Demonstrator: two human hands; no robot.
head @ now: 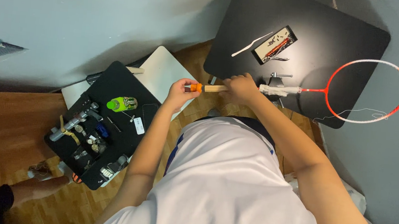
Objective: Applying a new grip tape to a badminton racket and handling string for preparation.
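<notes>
I look down over my white shirt at a badminton racket (367, 90) with a red and white frame, lying out over a black table (337, 27). Its head has no strings, and a loose string trails from it. The handle is bare wood with white wrap bunched further up the shaft. My right hand (241, 88) grips the wooden handle. My left hand (181, 91) pinches the orange cap at the butt end of the handle.
An open black tool tray (275, 45), a white plastic strip (251, 44) and a small metal clamp (278, 78) lie on the black table. To the left, a lower black board (104, 126) holds a green bottle (122, 104) and several small tools. Another person's leg (28, 188) shows at bottom left.
</notes>
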